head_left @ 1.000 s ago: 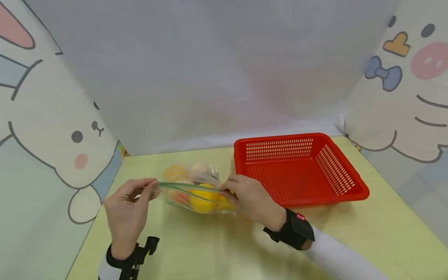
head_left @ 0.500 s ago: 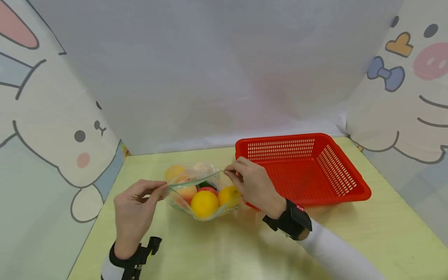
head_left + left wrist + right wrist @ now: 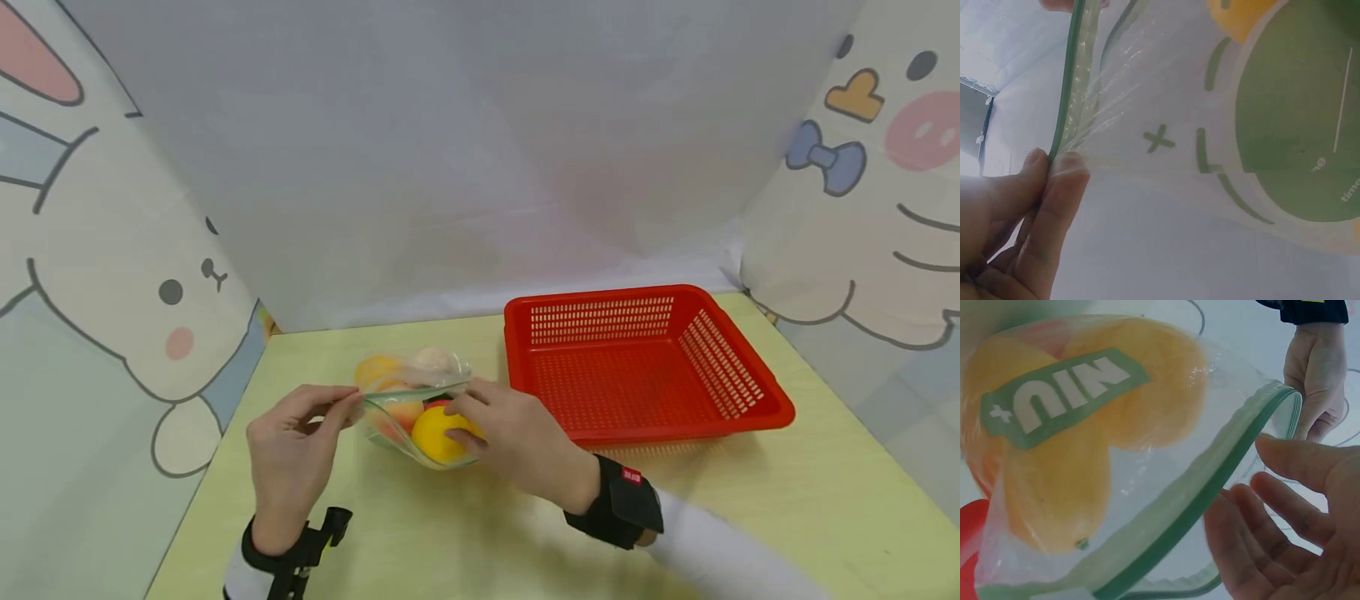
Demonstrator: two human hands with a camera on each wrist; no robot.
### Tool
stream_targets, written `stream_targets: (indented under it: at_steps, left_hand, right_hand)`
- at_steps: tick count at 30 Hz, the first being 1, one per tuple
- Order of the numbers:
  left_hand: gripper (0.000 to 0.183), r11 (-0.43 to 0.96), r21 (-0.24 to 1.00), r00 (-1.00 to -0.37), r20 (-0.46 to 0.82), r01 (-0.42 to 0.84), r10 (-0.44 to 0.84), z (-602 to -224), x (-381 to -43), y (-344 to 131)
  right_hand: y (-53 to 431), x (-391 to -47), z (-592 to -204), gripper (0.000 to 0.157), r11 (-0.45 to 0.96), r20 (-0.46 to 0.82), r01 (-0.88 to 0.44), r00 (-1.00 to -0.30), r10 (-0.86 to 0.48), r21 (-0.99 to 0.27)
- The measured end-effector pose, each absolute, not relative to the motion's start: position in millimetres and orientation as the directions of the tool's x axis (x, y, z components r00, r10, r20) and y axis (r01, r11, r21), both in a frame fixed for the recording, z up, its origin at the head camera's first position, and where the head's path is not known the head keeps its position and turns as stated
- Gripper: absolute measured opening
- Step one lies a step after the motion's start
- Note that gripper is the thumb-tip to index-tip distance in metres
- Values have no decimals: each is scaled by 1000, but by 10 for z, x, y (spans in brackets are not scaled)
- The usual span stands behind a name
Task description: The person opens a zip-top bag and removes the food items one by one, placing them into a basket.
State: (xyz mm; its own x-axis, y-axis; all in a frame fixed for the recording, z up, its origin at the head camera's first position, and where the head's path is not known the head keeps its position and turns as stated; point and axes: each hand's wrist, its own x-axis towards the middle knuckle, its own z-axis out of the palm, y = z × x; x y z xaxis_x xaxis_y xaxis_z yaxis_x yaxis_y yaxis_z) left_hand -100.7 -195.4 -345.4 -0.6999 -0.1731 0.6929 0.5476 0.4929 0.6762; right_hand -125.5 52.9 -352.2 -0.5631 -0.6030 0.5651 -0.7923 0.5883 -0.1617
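A clear zip-lock bag point(image 3: 408, 393) with a green seal lies mid-table, filled with several fruits. My left hand point(image 3: 296, 454) pinches one corner of its seal between thumb and fingertips; the left wrist view shows these fingers point(image 3: 1054, 206) on the edge. At the bag's mouth, my right hand point(image 3: 517, 437) reaches over a round yellow fruit point(image 3: 431, 435), fingertips overlapping it. In the right wrist view the right hand's fingers point(image 3: 1260, 537) are spread and relaxed beside the green seal, the thumb next to its rim. A reddish fruit point(image 3: 403, 414) shows behind the yellow one.
Right of the bag stands a red plastic basket point(image 3: 615, 375) with slotted walls and nothing in it. Behind the pale green table point(image 3: 420, 542) rises a plain backdrop point(image 3: 420, 167), with cartoon panels at both sides.
My right hand first pulled the bag's mouth wide by its edge, then let go and moved down and left to the yellow fruit. The left hand keeps its pinch, shifted slightly right.
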Motion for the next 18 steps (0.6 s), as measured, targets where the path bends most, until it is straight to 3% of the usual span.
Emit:
stream_targets:
  at_steps: [5, 10, 13, 18]
  left_hand:
    - [14, 501, 665, -694, 701, 553, -164, -3454, -1005, -1952]
    - [14, 510, 665, -701, 696, 546, -157, -3458, -999, -1953]
    - [16, 514, 655, -701, 700, 554, -136, -3469, -1001, -1946]
    - [18, 517, 628, -691, 717, 581, -94, -3490, -1014, -1941]
  right_hand:
    - [364, -1356, -3455, 40, 645, 236, -733, -680, -694, -216]
    - [242, -1481, -3523, 46, 594, 140, -792, -609, -780, -140]
    - [208, -1538, -3579, 39, 543, 121, -833, -553, -824, -106]
    - [186, -1615, -3634, 37, 510, 31, -826, -532, -846, -240]
